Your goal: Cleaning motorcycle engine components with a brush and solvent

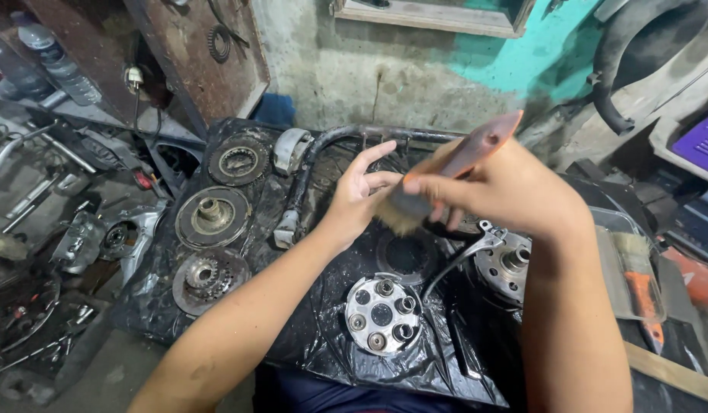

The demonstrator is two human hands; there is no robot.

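Note:
My right hand [498,190] grips a paintbrush [445,177] with a reddish-brown handle pointing up right and tan bristles down left. My left hand [359,195] is open, fingers spread, its palm right against the bristles. Both hands hover over a black plastic sheet [315,336]. Below them lie a silver round clutch hub with several posts [382,314], a dark ring-shaped part [406,255], a metal lever [468,252] and a round metal hub part [507,268] partly hidden by my right wrist.
Three round clutch and gear parts [213,216] lie in a column on the sheet's left, beside a curved black frame tube [323,149]. Engine covers and tools [101,237] litter the floor at left. A clear tray with another brush [637,283] sits at right.

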